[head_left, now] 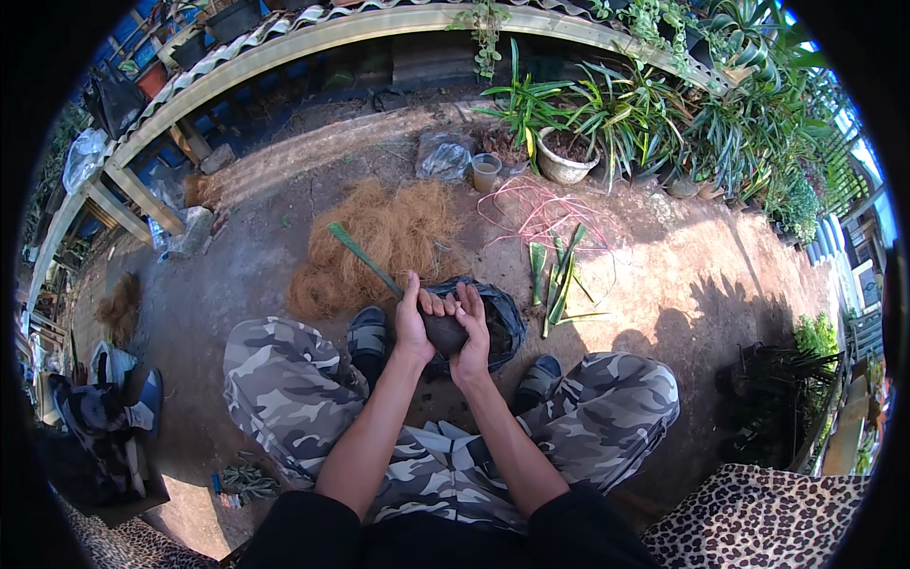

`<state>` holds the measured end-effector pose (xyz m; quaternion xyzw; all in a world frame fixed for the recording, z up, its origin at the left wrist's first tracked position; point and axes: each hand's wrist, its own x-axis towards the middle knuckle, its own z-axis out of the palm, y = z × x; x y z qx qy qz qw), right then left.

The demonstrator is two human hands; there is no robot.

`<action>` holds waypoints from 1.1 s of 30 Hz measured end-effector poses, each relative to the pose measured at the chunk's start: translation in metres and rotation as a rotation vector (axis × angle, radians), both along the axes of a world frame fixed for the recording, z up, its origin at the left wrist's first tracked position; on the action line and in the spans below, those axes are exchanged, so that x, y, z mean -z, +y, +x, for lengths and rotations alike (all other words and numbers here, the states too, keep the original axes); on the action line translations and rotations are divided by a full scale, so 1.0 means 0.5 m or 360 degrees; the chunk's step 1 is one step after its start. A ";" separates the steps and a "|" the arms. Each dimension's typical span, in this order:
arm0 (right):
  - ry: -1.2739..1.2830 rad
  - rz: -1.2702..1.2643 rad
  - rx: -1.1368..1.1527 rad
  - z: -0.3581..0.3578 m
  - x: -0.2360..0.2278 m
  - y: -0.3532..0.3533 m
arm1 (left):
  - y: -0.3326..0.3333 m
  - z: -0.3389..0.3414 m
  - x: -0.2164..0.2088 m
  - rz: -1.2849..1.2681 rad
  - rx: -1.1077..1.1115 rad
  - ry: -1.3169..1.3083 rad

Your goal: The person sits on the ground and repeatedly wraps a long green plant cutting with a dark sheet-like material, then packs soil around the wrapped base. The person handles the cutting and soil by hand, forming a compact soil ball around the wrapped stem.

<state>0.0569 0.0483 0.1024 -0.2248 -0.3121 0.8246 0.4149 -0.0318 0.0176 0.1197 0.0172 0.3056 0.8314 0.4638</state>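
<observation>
Between my two cupped palms sits a dark, rounded ball of soil (444,336). A long green leaf (362,257) sticks out of it toward the upper left. My left hand (412,324) closes round the ball's left side, and my right hand (473,334) presses on its right side. Fingers of both hands meet over the top, hiding the leaf's base. Just beneath and behind the hands, a black plastic bag (509,321) lies opened on the ground; its contents are mostly hidden.
Brown fibre (379,232) is heaped ahead on the left. Ahead right lie tangled pink string (536,211) and cut green leaves (561,277). Farther off stand a plastic cup (485,171), a clear bag (443,157) and a white pot (566,169). Another person's foot (146,402) shows at left.
</observation>
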 end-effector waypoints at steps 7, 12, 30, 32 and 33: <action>-0.0092 0.0309 -0.0164 0.006 -0.007 0.008 | 0.001 0.003 -0.020 -0.0136 -0.0079 -0.0093; -0.0091 0.0263 -0.0163 0.007 -0.004 0.004 | -0.003 0.001 -0.011 -0.0104 -0.0010 0.0044; 0.0517 -0.1317 -0.0202 0.029 -0.006 0.051 | 0.007 0.027 0.016 0.0063 0.0363 0.0551; 0.0441 -0.1437 -0.0266 0.030 -0.010 0.065 | 0.005 0.023 0.013 0.0064 0.0484 0.0634; 0.0428 -0.1402 -0.0293 0.028 -0.009 0.067 | 0.005 0.026 0.012 0.0071 0.0495 0.0694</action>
